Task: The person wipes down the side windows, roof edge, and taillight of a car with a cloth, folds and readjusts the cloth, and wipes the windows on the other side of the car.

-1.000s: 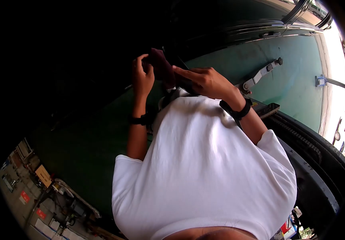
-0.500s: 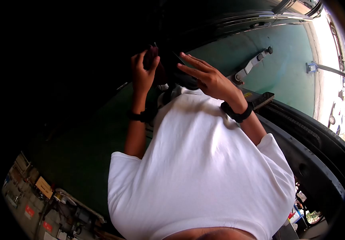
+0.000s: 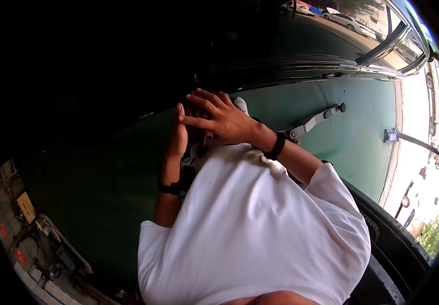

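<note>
My right hand (image 3: pixel 222 119) reaches across with its fingers spread, palm down over my left hand (image 3: pixel 177 137). The left hand stands upright on the left, its outer fingers largely hidden in shadow. A dark reddish object (image 3: pixel 195 101) shows faintly between the hands; the right hand covers most of it, and its kind is too dark to make out. The left hand seems to keep hold of it, and the right fingertips lie beside it. Black bands sit on both wrists.
A dark, glossy car side (image 3: pixel 300 56) runs across the top. A grey lift arm (image 3: pixel 311 123) lies low on the green floor (image 3: pixel 351 137). A blue-footed post (image 3: pixel 391 135) stands at right. A cardboard box (image 3: pixel 26 207) and equipment are at lower left. A black panel edge is behind my right side.
My right hand has moved left, over the left hand and the reddish object. Both hands sit lower in view. The view has shifted, showing more of the car side and a light shoe.
</note>
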Demonstrator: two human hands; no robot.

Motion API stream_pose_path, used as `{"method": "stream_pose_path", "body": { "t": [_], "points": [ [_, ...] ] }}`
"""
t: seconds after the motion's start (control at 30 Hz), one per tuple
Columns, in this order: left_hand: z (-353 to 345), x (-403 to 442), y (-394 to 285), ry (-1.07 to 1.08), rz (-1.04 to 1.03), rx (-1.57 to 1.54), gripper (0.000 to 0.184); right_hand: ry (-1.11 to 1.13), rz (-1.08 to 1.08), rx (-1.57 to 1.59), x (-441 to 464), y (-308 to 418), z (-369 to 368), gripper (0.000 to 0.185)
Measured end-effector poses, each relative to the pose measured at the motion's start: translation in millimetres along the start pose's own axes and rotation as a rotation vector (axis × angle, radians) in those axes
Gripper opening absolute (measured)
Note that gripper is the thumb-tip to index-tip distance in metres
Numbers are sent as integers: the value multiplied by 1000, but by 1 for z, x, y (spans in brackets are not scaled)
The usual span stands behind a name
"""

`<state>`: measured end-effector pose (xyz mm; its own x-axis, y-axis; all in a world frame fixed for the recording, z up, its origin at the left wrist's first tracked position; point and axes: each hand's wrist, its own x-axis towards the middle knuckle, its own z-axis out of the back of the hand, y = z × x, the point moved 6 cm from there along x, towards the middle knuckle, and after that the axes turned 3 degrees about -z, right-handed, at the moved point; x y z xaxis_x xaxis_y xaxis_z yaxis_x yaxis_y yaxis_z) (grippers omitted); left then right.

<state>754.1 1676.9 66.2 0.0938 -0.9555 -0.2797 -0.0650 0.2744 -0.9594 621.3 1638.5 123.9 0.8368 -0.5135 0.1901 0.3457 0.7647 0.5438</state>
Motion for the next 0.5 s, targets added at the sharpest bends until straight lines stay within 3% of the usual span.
{"method": "stream_pose_path", "body": {
  "t": [0.1, 0.33, 0.4, 0.43, 0.5],
  "points": [
    [-21, -12, -9, 99, 134, -231, 81, 16, 131, 48, -2, -13, 13, 92],
    [-90, -19, -20, -276, -7, -117, 81, -47, 409, 173, -31, -61, 36, 91],
    [-93, -28, -32, -288, -34, -117, 82, -16, 429, 294, -32, -64, 36, 85],
    [-94, -30, -24, -331, -32, -40, 80, -39, 475, 264, -36, -66, 44, 66],
    [-100, -42, -22, -385, -12, 24, 78, -36, 485, 270, -40, -73, 60, 57]
  ]
}}
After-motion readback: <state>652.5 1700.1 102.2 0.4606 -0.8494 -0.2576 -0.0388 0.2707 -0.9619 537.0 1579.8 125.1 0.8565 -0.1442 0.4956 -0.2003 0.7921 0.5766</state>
